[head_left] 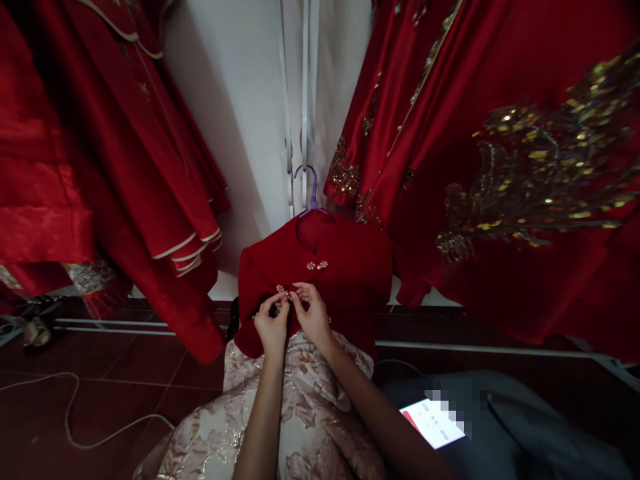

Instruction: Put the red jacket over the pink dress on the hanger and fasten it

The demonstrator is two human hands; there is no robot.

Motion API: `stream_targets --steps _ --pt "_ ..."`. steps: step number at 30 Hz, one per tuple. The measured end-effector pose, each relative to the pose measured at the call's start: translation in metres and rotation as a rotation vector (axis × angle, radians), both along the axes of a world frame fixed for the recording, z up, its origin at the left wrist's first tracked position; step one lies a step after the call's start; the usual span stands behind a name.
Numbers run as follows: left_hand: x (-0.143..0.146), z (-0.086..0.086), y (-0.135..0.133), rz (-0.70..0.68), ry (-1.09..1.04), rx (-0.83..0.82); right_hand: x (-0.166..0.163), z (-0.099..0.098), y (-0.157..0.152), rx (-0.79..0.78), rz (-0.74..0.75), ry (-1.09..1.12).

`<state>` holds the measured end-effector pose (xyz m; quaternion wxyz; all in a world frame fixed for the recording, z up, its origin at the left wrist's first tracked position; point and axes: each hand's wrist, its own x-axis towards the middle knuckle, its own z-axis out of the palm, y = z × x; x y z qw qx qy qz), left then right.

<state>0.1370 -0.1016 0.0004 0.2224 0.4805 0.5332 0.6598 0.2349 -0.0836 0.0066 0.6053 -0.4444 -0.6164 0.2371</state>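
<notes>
A red jacket (357,270) is held up on a purple hanger (314,193), in front of a white upright (311,100). The jacket's front is pinched by two bare hands. The grip of the left hand (273,328) is closed, thumb against forefinger, on a tiny beaded spot at the jacket's front; the same spot is pinched by the grip of the right hand (313,319), the fingertips of both nearly meeting. The spot is partly covered and too small to be made out fully. A beaded flower (280,289) is seen just beside the fingertips, and a flower clasp (318,265) is set higher on the jacket, below its neckline. Beneath the jacket's hem, pale floral fabric (305,400) is spread. To the jacket's left, red garments (135,147) with cream edging are hung; to its right, another red garment (525,80) is decorated with gold sequins. Lower right of the jacket, a lit screen (433,427) is seen; lower left of it, a white cable (78,383) is trailed across dark floor tiles (120,393)
</notes>
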Motion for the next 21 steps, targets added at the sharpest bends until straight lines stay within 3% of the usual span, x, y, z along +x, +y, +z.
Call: stream_targets --steps 18,21 --pt "-0.002 -0.003 0.003 -0.013 0.035 0.005 -0.001 0.004 0.004 -0.022 0.024 -0.009" --pt "-0.001 -0.003 0.004 -0.011 0.061 0.020 0.007 0.011 0.004 -0.089 0.107 -0.029"
